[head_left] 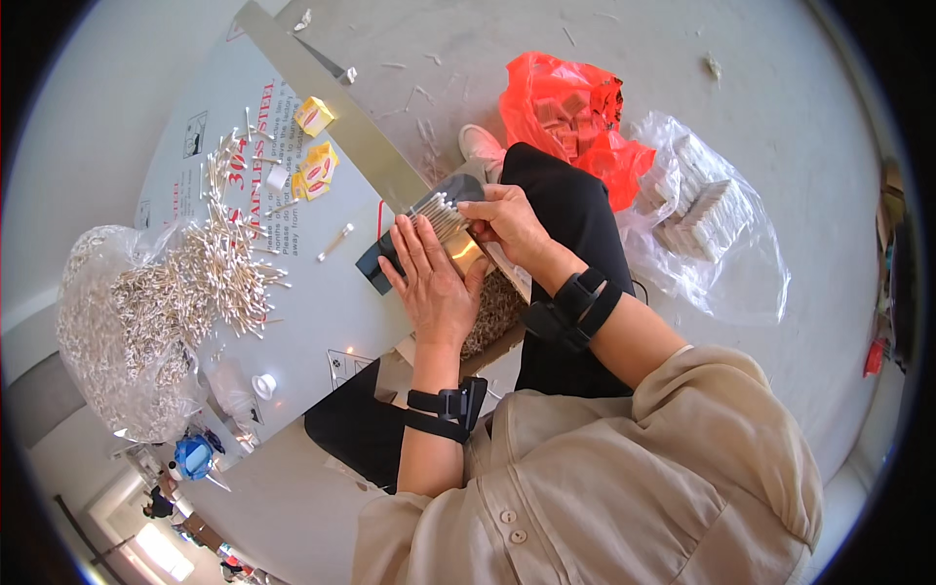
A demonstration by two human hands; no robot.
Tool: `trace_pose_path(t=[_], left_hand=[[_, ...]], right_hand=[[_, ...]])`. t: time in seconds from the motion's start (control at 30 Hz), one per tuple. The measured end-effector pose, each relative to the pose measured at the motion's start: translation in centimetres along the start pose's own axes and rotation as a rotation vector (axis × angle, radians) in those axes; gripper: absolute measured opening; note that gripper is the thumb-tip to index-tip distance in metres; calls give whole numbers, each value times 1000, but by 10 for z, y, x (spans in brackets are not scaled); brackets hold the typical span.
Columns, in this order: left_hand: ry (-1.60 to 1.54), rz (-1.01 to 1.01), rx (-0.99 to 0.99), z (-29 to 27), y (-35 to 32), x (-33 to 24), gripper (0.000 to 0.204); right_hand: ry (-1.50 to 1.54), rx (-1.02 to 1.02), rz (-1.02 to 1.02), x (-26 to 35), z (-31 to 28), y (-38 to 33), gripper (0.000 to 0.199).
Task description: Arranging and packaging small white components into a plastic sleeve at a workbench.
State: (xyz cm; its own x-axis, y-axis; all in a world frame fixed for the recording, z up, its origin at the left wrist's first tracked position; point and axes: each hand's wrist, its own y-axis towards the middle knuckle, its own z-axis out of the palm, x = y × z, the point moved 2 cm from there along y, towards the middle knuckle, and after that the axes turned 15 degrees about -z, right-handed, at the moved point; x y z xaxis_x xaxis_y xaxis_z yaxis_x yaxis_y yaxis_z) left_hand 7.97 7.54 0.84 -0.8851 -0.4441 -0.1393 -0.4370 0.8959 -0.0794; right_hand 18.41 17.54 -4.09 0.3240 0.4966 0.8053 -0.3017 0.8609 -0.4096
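Left hand [434,288]: fingers straight and nearly together, thumb apart, laid against the row of white-tipped cotton swabs [445,216].
Right hand [515,226]: fingers bent in at the row's right side; cannot tell if they grip.
Swab row: between the hands, above an open brown cardboard box [514,338] with brownish filling.
Clear plastic bag [83,327]: on the grey counter [312,292], full of loose swabs.
Red plastic bag [534,73]: small packs inside.

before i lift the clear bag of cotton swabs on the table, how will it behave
The clear bag will probably sag, since its film looks thin and creased. Loose swabs may spill, as many already fan out across the table beside it.
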Motion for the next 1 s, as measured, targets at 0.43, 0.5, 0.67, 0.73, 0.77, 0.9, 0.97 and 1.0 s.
trace_pose_path(t=[0.43, 0.5, 0.67, 0.73, 0.77, 0.9, 0.97, 1.0], left_hand=[[-420, 44, -378, -13, 2, 33, 19], [-394, 48, -348, -17, 5, 26, 21], [-288, 62, -338, -12, 1, 17, 28], [-230, 42, -320, -10, 0, 16, 29], [-230, 41, -319, -9, -1, 15, 29], [-249, 25, -307, -8, 0, 16, 29], [-253, 32, -309, -11, 3, 15, 30], [-227, 107, -320, -13, 4, 13, 34]], right_hand=[[2, 17, -50, 2, 2, 0, 9], [1, 25, -52, 2, 2, 0, 10], [11, -11, -2, 3, -1, 0, 16], [-4, -24, 12, 5, 1, 0, 18], [-18, -35, 15, 6, 2, -1, 19], [-17, -44, 18, 5, 2, 0, 22], [-11, -42, 18, 6, 2, -1, 23], [-6, -39, 18, 6, 3, -1, 24]])
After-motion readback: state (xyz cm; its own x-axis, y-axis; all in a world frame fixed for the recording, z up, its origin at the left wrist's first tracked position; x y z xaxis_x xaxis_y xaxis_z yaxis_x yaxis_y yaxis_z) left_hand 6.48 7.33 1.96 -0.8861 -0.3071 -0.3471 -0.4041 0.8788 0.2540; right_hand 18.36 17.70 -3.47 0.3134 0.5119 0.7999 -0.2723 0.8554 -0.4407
